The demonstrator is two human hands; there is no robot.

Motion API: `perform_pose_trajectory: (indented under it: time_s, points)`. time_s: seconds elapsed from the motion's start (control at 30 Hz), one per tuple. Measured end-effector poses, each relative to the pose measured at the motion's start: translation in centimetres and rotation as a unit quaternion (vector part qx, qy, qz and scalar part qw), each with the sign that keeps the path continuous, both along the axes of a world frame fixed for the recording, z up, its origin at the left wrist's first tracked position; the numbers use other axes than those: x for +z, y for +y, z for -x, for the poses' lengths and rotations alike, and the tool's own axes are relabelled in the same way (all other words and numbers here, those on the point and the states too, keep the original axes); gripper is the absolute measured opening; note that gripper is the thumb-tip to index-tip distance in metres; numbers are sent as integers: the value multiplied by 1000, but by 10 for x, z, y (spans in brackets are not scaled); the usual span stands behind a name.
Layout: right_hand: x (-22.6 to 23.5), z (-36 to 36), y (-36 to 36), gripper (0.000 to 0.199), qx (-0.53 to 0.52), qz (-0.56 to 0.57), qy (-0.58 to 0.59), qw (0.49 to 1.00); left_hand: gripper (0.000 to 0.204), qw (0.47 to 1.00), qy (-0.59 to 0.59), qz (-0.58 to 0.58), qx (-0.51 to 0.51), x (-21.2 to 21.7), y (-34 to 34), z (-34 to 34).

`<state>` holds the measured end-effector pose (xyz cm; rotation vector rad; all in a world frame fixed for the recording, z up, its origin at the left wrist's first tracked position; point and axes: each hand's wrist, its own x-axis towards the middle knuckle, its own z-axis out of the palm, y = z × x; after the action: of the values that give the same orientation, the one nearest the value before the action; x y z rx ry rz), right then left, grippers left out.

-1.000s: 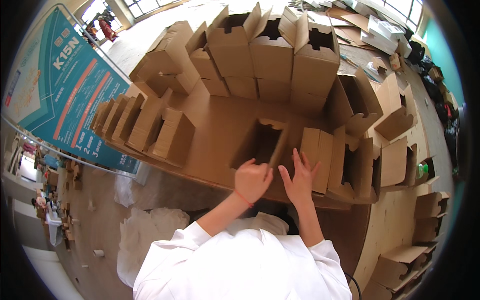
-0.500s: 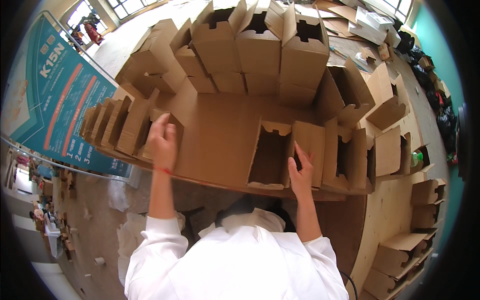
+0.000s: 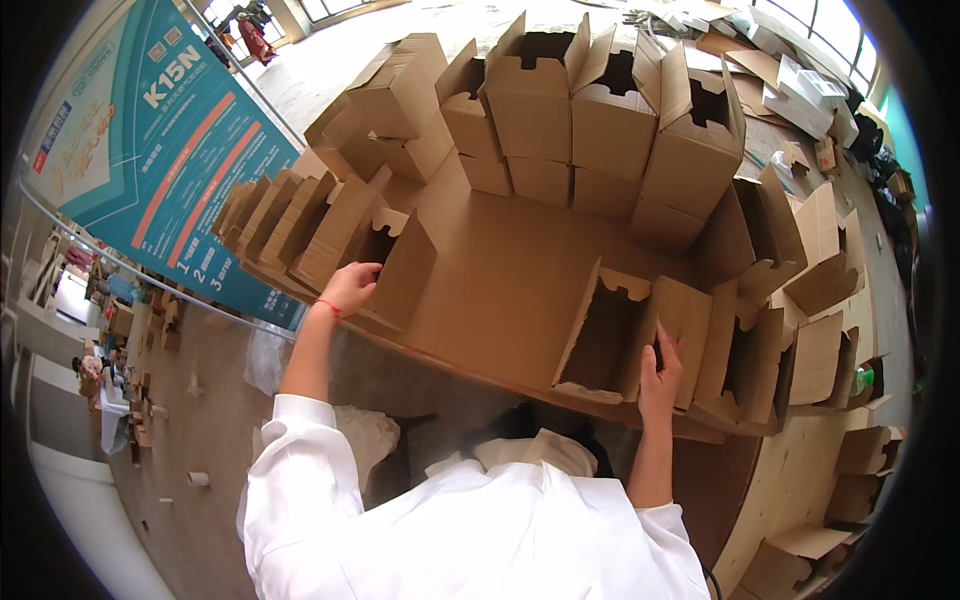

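Note:
At the table's left, my left hand [image 3: 350,288] has its fingers curled over the near edge of an open-topped cardboard box [image 3: 405,275]. That box's tall right panel stands upright, and its inside is dark. To the right, my right hand [image 3: 659,380] has its fingers stretched out and thumb apart. It rests against the flap [image 3: 682,335] on the right side of another open cardboard box [image 3: 607,330], holding nothing. This second box stands near the table's front edge with its mouth facing up.
Brown cardboard covers the tabletop [image 3: 475,285]. Several open boxes [image 3: 530,110] stand stacked along the far side, with folded cartons [image 3: 275,225] in a row at left. More boxes [image 3: 745,350] line the right. A teal banner [image 3: 170,150] stands beyond the left edge.
My left hand has moved from above the left box to its near edge, and that box's opening now shows. The whole view has swung; my right hand stays by the same box flap.

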<state>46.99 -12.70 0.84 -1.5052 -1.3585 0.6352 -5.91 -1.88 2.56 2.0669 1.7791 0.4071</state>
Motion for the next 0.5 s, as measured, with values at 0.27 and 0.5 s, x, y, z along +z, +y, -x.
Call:
perform_pose_trajectory:
  time_s: [0.27,0.5]
  points:
    - [0,0,-4,42,-26,-7,37,999,27,927,361,104,23,35,24,-45]
    - [6,4,-3,43,-37,6,50,998,32,885,387,259,5,-30,37,-10]
